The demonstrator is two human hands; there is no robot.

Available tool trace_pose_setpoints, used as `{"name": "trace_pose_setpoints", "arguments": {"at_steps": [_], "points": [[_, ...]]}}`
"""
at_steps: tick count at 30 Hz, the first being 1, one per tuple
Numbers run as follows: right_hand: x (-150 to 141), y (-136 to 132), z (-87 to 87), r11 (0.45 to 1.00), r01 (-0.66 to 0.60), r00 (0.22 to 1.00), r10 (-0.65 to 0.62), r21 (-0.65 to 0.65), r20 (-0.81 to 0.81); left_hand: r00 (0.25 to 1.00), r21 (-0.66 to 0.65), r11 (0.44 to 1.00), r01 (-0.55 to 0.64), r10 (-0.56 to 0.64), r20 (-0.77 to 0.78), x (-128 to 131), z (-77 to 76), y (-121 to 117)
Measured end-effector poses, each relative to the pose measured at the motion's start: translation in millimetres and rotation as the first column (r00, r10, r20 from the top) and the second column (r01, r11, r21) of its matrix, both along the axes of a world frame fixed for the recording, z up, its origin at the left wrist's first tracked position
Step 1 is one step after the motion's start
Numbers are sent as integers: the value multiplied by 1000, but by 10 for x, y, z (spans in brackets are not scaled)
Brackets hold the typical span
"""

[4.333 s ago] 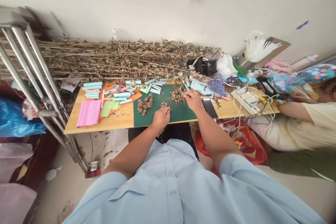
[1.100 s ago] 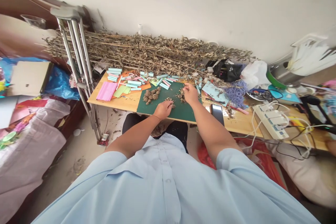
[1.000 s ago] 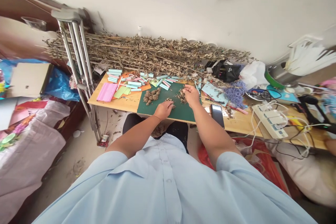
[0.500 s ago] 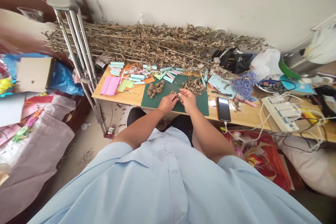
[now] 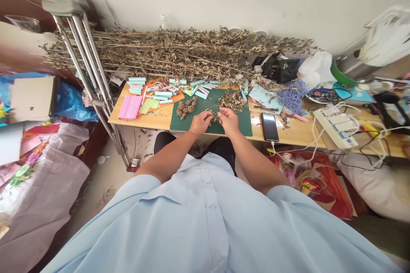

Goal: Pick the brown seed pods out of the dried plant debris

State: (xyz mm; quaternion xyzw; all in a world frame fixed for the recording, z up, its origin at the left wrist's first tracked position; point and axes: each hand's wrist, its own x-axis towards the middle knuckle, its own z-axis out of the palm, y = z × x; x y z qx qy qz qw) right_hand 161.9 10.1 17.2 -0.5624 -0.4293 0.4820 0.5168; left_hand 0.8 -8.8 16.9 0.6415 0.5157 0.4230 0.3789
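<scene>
My left hand [image 5: 201,123] is closed in a pinch, with a bit of dried leaves [image 5: 212,116] at its fingertips. Just to the right, my right hand [image 5: 228,121] also has its fingers pinched together; what lies between them is too small to make out. Both hands are over the near edge of a green cutting mat [image 5: 209,101]. On the mat's left part lies a cluster of brown, rolled balls of dried plant [image 5: 187,107]. A loose heap of crumbled dried leaves [image 5: 233,100] spreads beyond my right hand.
Long dried plant stalks [image 5: 166,51] fill the table's back along the wall. Blue and pink paper rolls [image 5: 163,94] lie before them. A charging phone [image 5: 269,127], purple yarn [image 5: 292,96] and a power strip [image 5: 336,126] are at the right. Metal crutches [image 5: 86,59] lean at the left.
My hands have moved slightly apart, and the dried leaves now show at my left fingertips. The whole view has shifted a little, with the table things appearing further left.
</scene>
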Motion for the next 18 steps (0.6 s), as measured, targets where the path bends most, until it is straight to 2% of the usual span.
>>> {"name": "trace_pose_setpoints", "arguments": {"at_steps": [5, 9, 15, 18], "points": [[14, -71, 25, 992, -122, 968, 111, 34, 227, 1000, 10, 1000, -20, 20, 24, -4, -10, 7], [40, -102, -13, 980, -192, 938, 168, 51, 302, 999, 15, 1000, -26, 26, 26, -2, -21, 10], [99, -56, -135, 978, -174, 897, 110, 113, 429, 1000, 5, 1000, -18, 18, -19, -6, -25, 10], [128, -32, -145, 984, -128, 897, 62, 124, 438, 999, -4, 1000, -27, 27, -19, -11, -48, 17]]}}
